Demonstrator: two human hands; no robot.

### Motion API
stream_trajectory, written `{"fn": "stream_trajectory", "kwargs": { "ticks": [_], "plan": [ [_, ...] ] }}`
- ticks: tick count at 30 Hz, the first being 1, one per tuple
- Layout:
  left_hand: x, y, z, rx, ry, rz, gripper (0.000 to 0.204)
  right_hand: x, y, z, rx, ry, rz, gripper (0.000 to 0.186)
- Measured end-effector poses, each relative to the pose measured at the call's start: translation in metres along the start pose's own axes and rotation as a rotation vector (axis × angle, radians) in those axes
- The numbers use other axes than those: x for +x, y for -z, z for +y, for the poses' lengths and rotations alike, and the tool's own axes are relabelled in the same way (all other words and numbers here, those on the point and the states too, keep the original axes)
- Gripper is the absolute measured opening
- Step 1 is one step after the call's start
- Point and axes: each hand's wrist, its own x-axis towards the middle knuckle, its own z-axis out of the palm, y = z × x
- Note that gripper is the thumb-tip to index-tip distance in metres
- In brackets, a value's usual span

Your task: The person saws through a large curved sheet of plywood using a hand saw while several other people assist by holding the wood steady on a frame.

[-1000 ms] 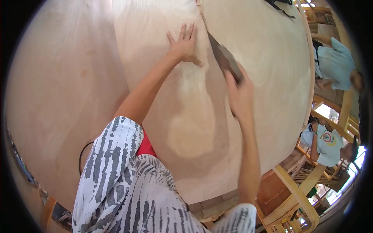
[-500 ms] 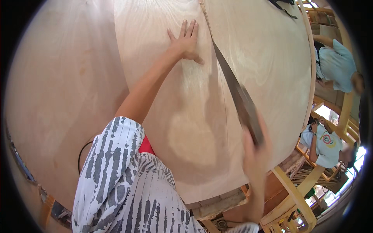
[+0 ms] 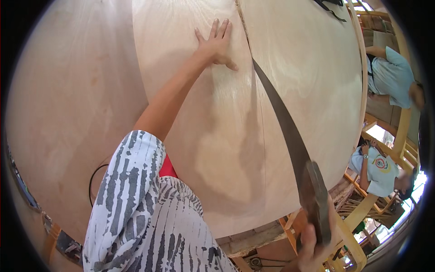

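Note:
A hand saw (image 3: 286, 123) with a long dark blade runs diagonally over a large pale plywood sheet (image 3: 308, 72). Its tip sits at the lower end of a narrow cut (image 3: 244, 29), and a thin pencil-like line continues from there toward me. My right hand (image 3: 317, 240) is closed around the saw's worn handle, beyond the sheet's near edge at the lower right. Flat on the plywood, left of the cut, lies my left hand (image 3: 216, 47) with fingers spread, holding nothing.
Two people stand beyond the sheet's right edge, one in a light blue shirt (image 3: 393, 77), one in a white shirt (image 3: 379, 170). Wooden frames (image 3: 358, 254) stand at the lower right. A black strap (image 3: 331, 10) lies at the far right; a dark cable (image 3: 92, 183) curves by my left sleeve.
My right hand has pulled the saw back toward me and to the right, so more blade shows outside the cut. My left hand stays nearly in place.

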Motion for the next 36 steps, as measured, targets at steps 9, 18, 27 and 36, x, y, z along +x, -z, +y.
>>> {"fn": "stream_trajectory", "kwargs": {
  "ticks": [9, 18, 27, 36],
  "plan": [
    [-0.009, -0.003, -0.006, 0.003, -0.014, -0.036, 0.159, 0.233, -0.162, 0.035, 0.081, 0.0, -0.137, 0.052],
    [-0.013, 0.011, 0.003, 0.016, 0.009, -0.031, 0.159, -0.009, 0.02, 0.009, 0.222, -0.185, -0.093, 0.054],
    [-0.01, 0.0, 0.014, 0.022, -0.029, -0.043, 0.157, 0.239, -0.148, 0.059, 0.099, 0.029, -0.101, 0.052],
    [-0.012, 0.012, 0.01, 0.009, 0.008, -0.016, 0.154, -0.017, 0.019, 0.002, 0.024, -0.091, -0.133, 0.057]
  ]
}}
